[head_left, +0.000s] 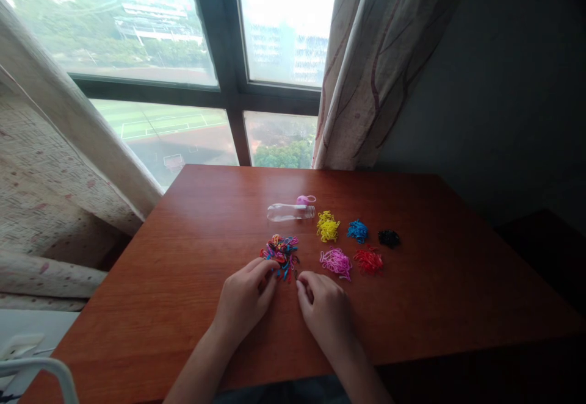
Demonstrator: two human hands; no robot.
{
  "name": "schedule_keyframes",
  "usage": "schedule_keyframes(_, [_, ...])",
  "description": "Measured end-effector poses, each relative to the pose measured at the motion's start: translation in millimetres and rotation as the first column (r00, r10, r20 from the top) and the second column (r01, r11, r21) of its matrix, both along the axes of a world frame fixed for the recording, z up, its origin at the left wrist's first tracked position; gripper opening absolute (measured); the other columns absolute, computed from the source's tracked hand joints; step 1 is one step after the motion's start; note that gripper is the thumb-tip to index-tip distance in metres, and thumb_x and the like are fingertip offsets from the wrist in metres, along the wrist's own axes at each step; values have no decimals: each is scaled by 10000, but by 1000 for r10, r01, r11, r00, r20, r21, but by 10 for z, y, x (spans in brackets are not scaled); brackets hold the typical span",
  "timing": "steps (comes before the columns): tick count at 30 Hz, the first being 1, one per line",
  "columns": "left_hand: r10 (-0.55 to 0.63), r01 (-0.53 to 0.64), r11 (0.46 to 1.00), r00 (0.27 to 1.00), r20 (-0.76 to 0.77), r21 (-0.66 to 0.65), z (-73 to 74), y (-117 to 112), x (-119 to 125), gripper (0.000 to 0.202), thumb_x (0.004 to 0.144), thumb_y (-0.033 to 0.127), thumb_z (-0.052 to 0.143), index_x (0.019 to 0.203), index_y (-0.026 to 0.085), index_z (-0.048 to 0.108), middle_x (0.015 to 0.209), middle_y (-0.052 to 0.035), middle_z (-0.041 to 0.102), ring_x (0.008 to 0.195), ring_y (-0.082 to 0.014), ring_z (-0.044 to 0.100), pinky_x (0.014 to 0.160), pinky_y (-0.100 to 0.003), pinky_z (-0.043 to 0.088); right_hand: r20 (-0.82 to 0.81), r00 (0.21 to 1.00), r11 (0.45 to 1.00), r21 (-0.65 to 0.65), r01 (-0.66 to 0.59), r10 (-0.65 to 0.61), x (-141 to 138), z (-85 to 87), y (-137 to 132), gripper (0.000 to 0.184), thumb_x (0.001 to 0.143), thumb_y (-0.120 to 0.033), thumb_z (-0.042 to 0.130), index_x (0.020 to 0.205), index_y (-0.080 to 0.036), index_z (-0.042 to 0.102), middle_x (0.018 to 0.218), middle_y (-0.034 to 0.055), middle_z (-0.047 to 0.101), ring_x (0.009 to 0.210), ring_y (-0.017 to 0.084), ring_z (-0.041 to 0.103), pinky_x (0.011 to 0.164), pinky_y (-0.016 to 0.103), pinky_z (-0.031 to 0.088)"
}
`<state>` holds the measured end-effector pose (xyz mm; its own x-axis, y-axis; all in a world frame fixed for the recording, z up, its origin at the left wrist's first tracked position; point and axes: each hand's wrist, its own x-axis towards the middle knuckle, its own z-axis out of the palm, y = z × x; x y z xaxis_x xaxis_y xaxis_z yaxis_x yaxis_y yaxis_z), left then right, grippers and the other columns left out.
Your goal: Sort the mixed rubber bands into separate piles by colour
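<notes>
A heap of mixed-colour, small loop-shaped clips (282, 250) lies on the wooden table in front of me. At its near left edge, my left hand (247, 294) has its fingers curled, with the thumb close to the index finger; what is between them, if anything, is hidden. Just right of the heap, my right hand (326, 306) pinches a small black clip (296, 274) between thumb and index finger. Sorted piles lie to the right: yellow clips (328, 227), blue clips (358, 231), black clips (389, 238), pink clips (336, 262) and red clips (368, 260).
Behind the mixed heap, a clear bottle (288, 212) lies on its side, mouth to the right. A pink cap with a loop (305, 199) rests just beyond it. The table (183, 257) reaches to a window (233, 86) flanked by curtains (357, 74).
</notes>
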<state>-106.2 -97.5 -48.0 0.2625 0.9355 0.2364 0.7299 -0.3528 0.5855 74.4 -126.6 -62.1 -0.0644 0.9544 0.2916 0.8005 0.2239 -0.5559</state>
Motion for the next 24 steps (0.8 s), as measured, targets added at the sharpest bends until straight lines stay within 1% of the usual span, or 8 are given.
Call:
schedule_keyframes(4, [-7, 7, 1000, 1000, -4, 9, 9, 3, 2, 161, 907, 223, 508, 971, 230, 655, 882, -7, 689, 695, -133, 618, 647, -231, 459, -150, 989, 1000, 3, 14, -13, 113, -4, -123, 173, 930, -212, 495, 840, -210, 642, 691, -3, 659, 615, 144, 619, 601, 228, 404])
schedule_keyframes(7, [-8, 8, 1000, 1000, -10, 19, 21, 5, 7, 168, 906, 228, 504, 964, 227, 661, 881, -13, 695, 687, -131, 617, 630, -225, 455, -218, 973, 996, 32, 85, -76, 349, 26, -163, 207, 941, -296, 506, 843, -210, 667, 679, 2, 666, 578, 139, 617, 579, 218, 438])
schedule_keyframes(9, [-11, 12, 1000, 1000, -11, 23, 28, 5, 10, 170, 905, 229, 502, 959, 227, 663, 885, -15, 698, 692, -131, 621, 627, -222, 456, -216, 964, 981, 75, 178, -159, 602, 58, -136, 245, 934, -365, 519, 852, -205, 685, 686, 19, 681, 575, 151, 626, 579, 226, 460])
schedule_keyframes(11, [-14, 14, 1000, 1000, -12, 22, 32, 3, 11, 168, 904, 230, 505, 957, 230, 665, 883, -13, 699, 691, -131, 621, 630, -223, 459, -181, 949, 956, 91, 278, -258, 913, 82, -62, 295, 918, -433, 533, 847, -200, 699, 690, 33, 693, 577, 163, 635, 580, 236, 469])
schedule_keyframes(14, [-12, 12, 1000, 1000, -11, 25, 30, 2, 11, 167, 900, 228, 508, 959, 232, 664, 878, -10, 699, 680, -131, 619, 621, -223, 459, -103, 898, 894, 105, 436, -427, 1395, 77, 110, 396, 880, -537, 531, 868, -187, 716, 675, 54, 690, 585, 188, 633, 567, 259, 459])
schedule_keyframes(17, [-10, 10, 999, 1000, -10, 32, 30, 1, 12, 172, 902, 222, 500, 964, 229, 660, 867, -11, 698, 676, -130, 621, 607, -217, 454, -52, 857, 850, 105, 516, -513, 1762, 24, 282, 466, 854, -594, 510, 860, -177, 719, 660, 65, 679, 579, 196, 617, 566, 275, 437])
schedule_keyframes(20, [-17, 18, 999, 1000, -26, 31, 33, -5, 16, 163, 903, 218, 501, 955, 229, 655, 861, -9, 694, 683, -131, 626, 610, -216, 451, -53, 834, 831, 78, 551, -549, 1952, -44, 398, 495, 841, -613, 494, 871, -172, 716, 674, 72, 679, 602, 206, 618, 581, 285, 432])
schedule_keyframes(24, [-38, 39, 999, 998, -48, 21, 31, -38, 23, 157, 906, 210, 500, 947, 236, 649, 854, -4, 688, 723, -138, 640, 631, -219, 451, -88, 821, 820, 53, 569, -564, 2018, -112, 457, 485, 825, -609, 513, 882, -172, 713, 688, 67, 674, 618, 206, 612, 593, 288, 435])
